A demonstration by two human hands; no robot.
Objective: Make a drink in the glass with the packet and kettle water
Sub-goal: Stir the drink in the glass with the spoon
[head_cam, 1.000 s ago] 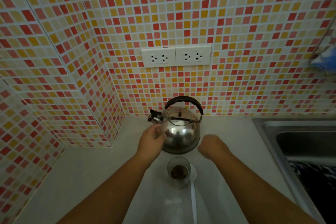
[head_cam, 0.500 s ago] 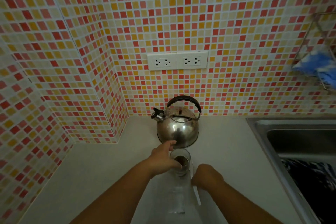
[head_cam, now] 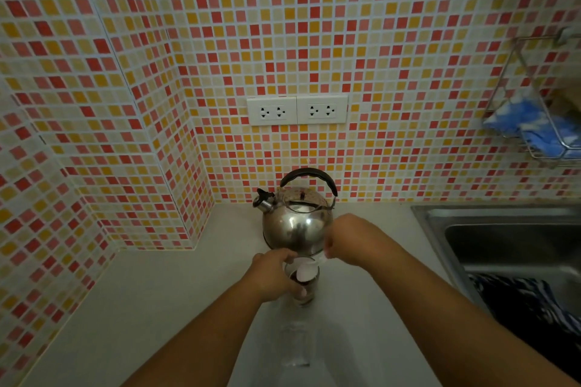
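A small clear glass [head_cam: 307,290] with dark contents stands on the pale counter [head_cam: 163,298], just in front of a shiny steel kettle [head_cam: 294,225] with a black handle. My left hand [head_cam: 273,276] wraps the glass from the left. My right hand [head_cam: 350,239] pinches the handle of a white spoon [head_cam: 304,270], whose bowl sits in the mouth of the glass. No packet is in view.
A steel sink [head_cam: 503,229] lies at the right with a dark patterned cloth [head_cam: 531,302] inside. A wire rack [head_cam: 534,122] with a blue cloth hangs above it. Two wall sockets [head_cam: 297,110] sit above the kettle. A tiled wall corner [head_cam: 188,198] juts out at the left.
My left hand came off the kettle and took hold of the glass. My right hand picked the white spoon up from the counter and brought its bowl into the glass.
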